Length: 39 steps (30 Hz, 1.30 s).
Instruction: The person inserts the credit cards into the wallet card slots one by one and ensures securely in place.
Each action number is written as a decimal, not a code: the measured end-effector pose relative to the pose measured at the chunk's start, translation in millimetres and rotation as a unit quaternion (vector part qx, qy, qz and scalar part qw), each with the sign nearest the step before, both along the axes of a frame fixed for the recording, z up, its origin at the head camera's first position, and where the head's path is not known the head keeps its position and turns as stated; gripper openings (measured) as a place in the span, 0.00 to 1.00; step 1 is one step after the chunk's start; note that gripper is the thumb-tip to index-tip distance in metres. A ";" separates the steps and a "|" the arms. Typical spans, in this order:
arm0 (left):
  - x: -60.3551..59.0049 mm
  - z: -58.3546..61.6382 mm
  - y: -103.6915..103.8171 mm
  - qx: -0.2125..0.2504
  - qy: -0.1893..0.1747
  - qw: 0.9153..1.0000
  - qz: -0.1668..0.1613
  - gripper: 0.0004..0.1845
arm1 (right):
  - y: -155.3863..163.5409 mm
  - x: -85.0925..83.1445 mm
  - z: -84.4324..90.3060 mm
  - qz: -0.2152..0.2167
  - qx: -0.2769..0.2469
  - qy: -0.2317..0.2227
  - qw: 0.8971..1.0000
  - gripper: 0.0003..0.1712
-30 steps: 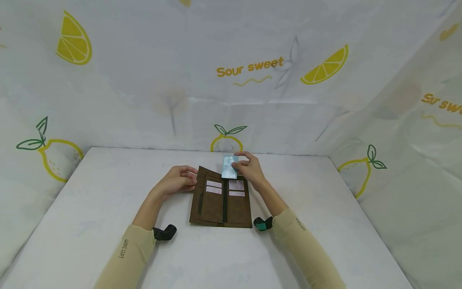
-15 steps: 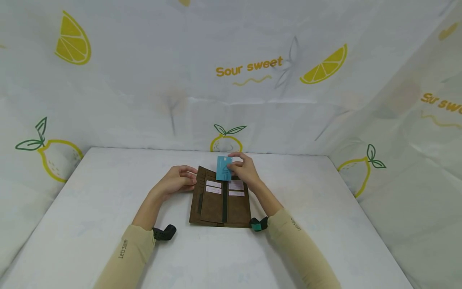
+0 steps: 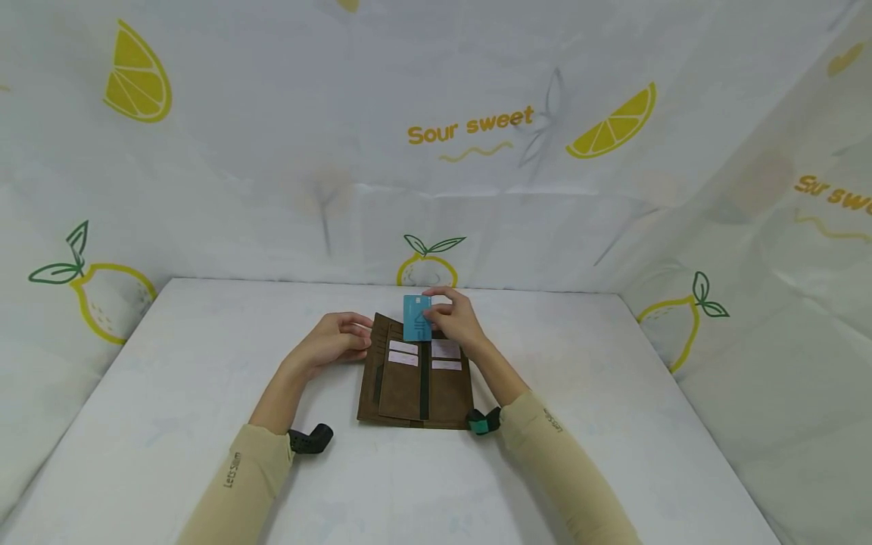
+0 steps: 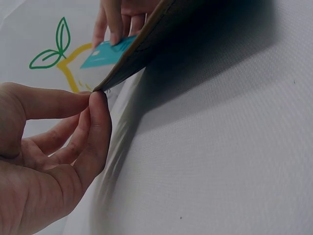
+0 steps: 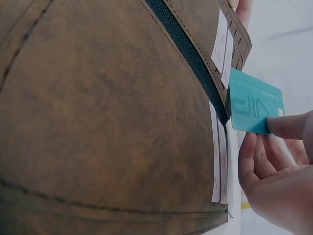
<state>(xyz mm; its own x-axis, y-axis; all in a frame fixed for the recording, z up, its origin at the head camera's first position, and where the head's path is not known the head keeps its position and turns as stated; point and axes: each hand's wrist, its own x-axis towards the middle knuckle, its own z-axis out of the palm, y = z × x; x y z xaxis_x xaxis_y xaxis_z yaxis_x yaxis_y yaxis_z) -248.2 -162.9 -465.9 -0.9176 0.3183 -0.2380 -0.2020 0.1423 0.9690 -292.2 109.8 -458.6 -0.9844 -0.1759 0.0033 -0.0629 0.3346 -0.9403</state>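
Note:
A brown wallet (image 3: 446,397) lies unfolded on the white table, with whitish slips (image 3: 403,353) showing in slots on both inner panels. My left hand (image 3: 331,341) pinches the wallet's upper left corner between thumb and forefinger, as the left wrist view shows, and that flap is lifted off the table. My right hand (image 3: 455,318) holds a blue-green card (image 3: 414,318) by its right edge, between thumb and fingers. The card stands upright at the wallet's top edge, over the left inner panel. In the right wrist view the card (image 5: 257,100) shows large lettering and a chip.
The white table (image 3: 381,492) spreads around the wallet, and a white sheet printed with lemons (image 3: 429,270) hangs behind it. A black wrist mount (image 3: 311,439) is on the left arm; a black and green one (image 3: 484,422) is on the right.
My right hand has carried the card leftward, from above the wallet's middle to the left inner panel, and the card's face has turned into plainer view. The left hand and wallet stay put.

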 end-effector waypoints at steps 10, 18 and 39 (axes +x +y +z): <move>0.3 -0.4 -0.2 -0.001 -0.003 1.000 0.002 0.23 | -6.4 -1.2 2.1 0.027 -0.002 -0.006 1.000 0.23; -0.9 -1.4 -0.1 -0.001 -0.005 1.000 0.003 0.23 | -13.7 -1.9 3.9 0.033 -0.016 -0.022 0.999 0.21; 0.4 -0.8 -0.1 0.006 -0.001 1.000 0.005 0.23 | -6.0 -3.3 -4.0 0.106 0.033 -0.038 0.993 0.21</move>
